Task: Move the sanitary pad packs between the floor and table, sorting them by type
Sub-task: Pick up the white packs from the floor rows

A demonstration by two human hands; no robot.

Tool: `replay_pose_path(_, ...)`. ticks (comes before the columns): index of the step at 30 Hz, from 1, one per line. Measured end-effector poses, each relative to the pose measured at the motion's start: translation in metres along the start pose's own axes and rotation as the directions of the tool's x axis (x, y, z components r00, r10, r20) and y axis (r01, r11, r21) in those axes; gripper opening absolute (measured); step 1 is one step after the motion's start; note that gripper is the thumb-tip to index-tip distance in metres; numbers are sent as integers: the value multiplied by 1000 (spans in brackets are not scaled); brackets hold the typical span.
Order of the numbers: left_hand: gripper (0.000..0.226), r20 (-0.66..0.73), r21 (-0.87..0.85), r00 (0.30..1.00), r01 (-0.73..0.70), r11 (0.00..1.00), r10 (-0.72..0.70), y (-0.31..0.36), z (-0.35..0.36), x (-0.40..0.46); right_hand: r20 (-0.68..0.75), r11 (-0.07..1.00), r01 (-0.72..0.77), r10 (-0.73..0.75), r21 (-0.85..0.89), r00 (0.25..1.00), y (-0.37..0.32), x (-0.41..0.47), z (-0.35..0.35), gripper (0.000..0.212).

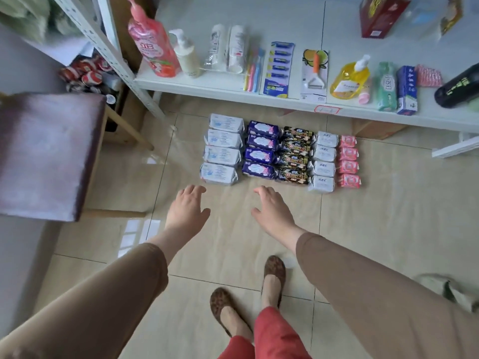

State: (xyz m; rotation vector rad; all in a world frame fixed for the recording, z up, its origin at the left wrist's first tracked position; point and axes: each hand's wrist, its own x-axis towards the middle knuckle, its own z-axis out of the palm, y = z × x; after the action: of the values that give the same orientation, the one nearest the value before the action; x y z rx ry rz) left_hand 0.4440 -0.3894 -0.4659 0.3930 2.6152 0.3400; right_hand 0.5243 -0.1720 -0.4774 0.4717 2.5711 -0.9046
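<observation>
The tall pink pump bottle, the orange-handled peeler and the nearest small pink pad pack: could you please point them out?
Tall pink pump bottle (pixel 153 47), head view, on its label.
Orange-handled peeler (pixel 316 64), head view, on the handle.
Nearest small pink pad pack (pixel 349 180), head view, on its top face.

The room has soft, even daylight, quite bright; a pale reflection of a window lies on the glossy beige floor tiles (pixel 140 234) at the left; shadows are weak and diffuse; the wide lens bends the white metal shelf (pixel 259 92) and stretches the edges; the dark purple stool seat (pixel 46 156) and the top corners look blurred; the middle is rather sharp.
</observation>
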Motion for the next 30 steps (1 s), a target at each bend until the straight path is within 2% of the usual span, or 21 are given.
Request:
replay_pose_path(8, 55, 70, -17, 997, -34, 999, 36, -40, 14, 72, 20, 999, -48, 49, -11, 999, -9, 69, 41, 42)
replay_pose_path(13, 56, 105, 6, 993, -58, 998, 57, -67, 36, 132, 39, 996, -90, 91, -19, 995, -5, 122, 78, 47)
replay_pose_path(22, 63, 147, 5, 980, -138, 990, 135, -115, 93, 248, -27, 981, -162, 165, 105, 986, 18, 214, 154, 78)
replay_pose_path(30, 77, 126, -26, 973, -192, 981, 193, -132, 146, 335, -33, 984, -164, 167, 73, 985, 49, 263, 216, 94)
